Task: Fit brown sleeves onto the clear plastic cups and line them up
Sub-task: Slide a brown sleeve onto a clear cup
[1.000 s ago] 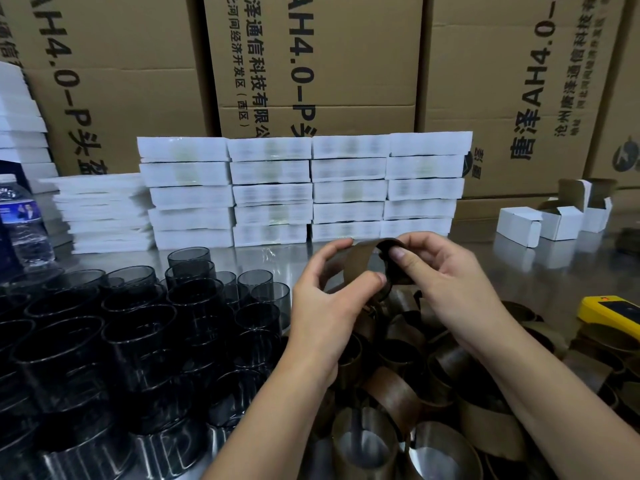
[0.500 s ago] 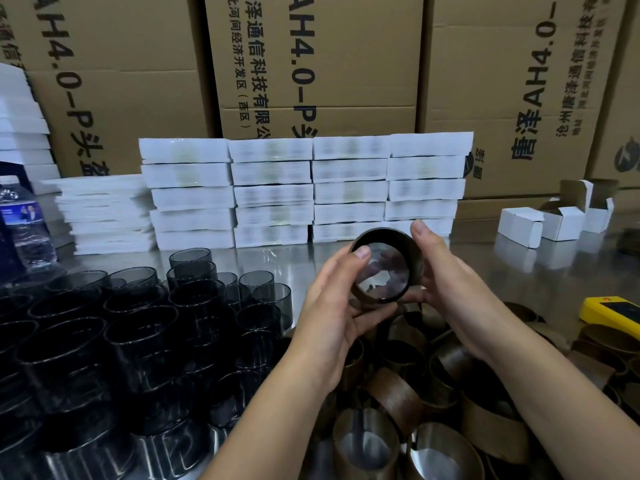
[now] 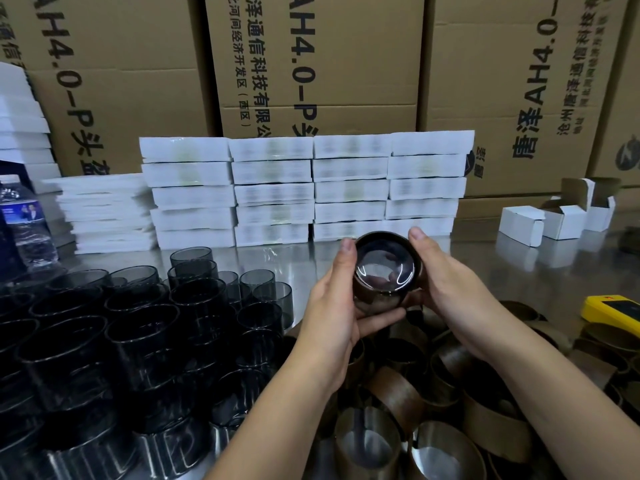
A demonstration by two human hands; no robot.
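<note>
**A:** How is it gripped?

**B:** Both hands close round it. The left hand (image 3: 329, 317) curls its fingers over the left side of the cup (image 3: 384, 268), with the thumb underneath. The right hand (image 3: 450, 289) wraps the other side, one fingertip up at the rim. The cup is off the tabletop (image 3: 485, 265), above its middle, one end turned toward the camera.

**A:** Why two hands?

**B:** My guess is that the sleeve (image 3: 372, 299) is being seated. With opposed grips, one hand can steady the cup while the other squares the band. The sleeve shows as brown round the wall, but I cannot tell whether it sits flush.

**A:** And the tilt?

**B:** Probably to check the fit all the way round.

**A:** Where are the supplies?

**B:** The bare cups (image 3: 138, 327) crowd toward the left edge, on the left hand's side. The loose sleeves (image 3: 398, 393) are heaped at the near edge, right under the hands. Either one looks like a short reach.

**A:** Where does the line go?

**B:** I cannot tell, because I see no row of sleeved cups. White boxes (image 3: 277, 188) stack along the far edge, and a yellow device (image 3: 613, 310) lies at the right edge.
</note>
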